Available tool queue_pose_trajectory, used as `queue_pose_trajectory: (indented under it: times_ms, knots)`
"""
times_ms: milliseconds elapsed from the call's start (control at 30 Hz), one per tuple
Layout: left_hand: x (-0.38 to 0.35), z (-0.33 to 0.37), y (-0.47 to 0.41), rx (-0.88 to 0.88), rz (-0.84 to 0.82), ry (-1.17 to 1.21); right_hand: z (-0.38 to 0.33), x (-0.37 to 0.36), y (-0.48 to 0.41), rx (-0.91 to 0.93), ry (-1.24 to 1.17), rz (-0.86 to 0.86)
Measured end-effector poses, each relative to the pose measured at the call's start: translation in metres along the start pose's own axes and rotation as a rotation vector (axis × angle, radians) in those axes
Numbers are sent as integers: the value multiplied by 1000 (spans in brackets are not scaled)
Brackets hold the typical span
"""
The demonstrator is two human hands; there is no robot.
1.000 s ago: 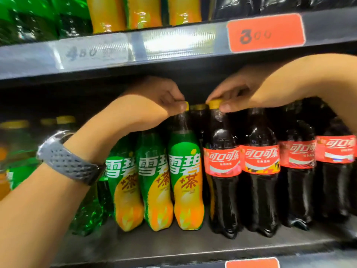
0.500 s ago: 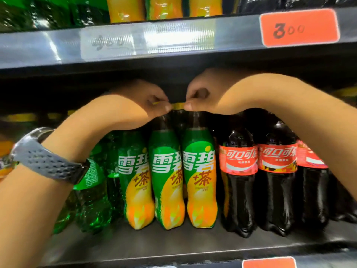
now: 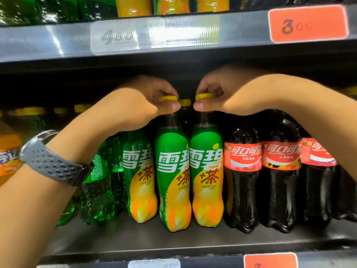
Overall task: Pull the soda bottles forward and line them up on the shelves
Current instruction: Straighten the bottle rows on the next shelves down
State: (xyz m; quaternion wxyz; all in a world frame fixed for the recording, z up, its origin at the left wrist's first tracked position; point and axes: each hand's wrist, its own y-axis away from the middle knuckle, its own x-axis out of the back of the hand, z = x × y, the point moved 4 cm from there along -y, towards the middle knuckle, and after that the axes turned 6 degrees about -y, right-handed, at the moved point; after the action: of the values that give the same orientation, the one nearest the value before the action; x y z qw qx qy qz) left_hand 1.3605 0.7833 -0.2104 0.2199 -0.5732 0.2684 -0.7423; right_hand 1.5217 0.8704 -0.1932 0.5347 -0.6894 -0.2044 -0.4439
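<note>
Pinching the yellow cap (image 3: 168, 98) of the middle green-and-orange bottle (image 3: 172, 180), your left hand (image 3: 143, 105) has its thumb and curled fingers closed round the top. Your right hand (image 3: 218, 93) grips the second yellow cap (image 3: 203, 96), on the right green-and-orange bottle (image 3: 206, 176), in the same way, thumb in front and fingers folded behind. Your two thumbs nearly meet, and between them shows the cap of a rear bottle (image 3: 184, 102).

Both held bottles stand upright on the dark shelf (image 3: 135, 242), side by side. The middle one's base sits nearest the front edge, the right one's a shade behind. A third green-and-orange bottle (image 3: 141, 180) stands just to their left, set further back and partly under your left wrist.

To the right, three cola bottles (image 3: 280, 180) with red labels stand in a row, the nearest just beside the right green-and-orange bottle. To the left, clear green bottles (image 3: 96, 200) stand behind your forearm, and an orange-labelled bottle (image 3: 9, 151) blurs at the picture's edge.

A grey perforated watch band (image 3: 52, 165) wraps your left wrist. Above, the upper shelf edge (image 3: 58, 41) carries an orange price tag (image 3: 308, 24). Below, a lower orange tag (image 3: 270, 261) is cut off by the frame.
</note>
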Motion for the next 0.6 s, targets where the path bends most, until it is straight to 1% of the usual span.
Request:
queue_pose_trajectory:
  times_ms: [300, 500, 533, 600]
  knots:
    - [3, -1, 6, 6, 33, 58, 0, 2, 3, -21, -51, -29]
    - [2, -2, 4, -9, -27, 16, -8, 3, 5, -40, -63, -149]
    - [3, -2, 4, -15, -40, -1, -10, 5, 5, -50, -69, -150]
    - [9, -5, 6, -14, -38, 21, -16, 9, 2, -39, -60, -92]
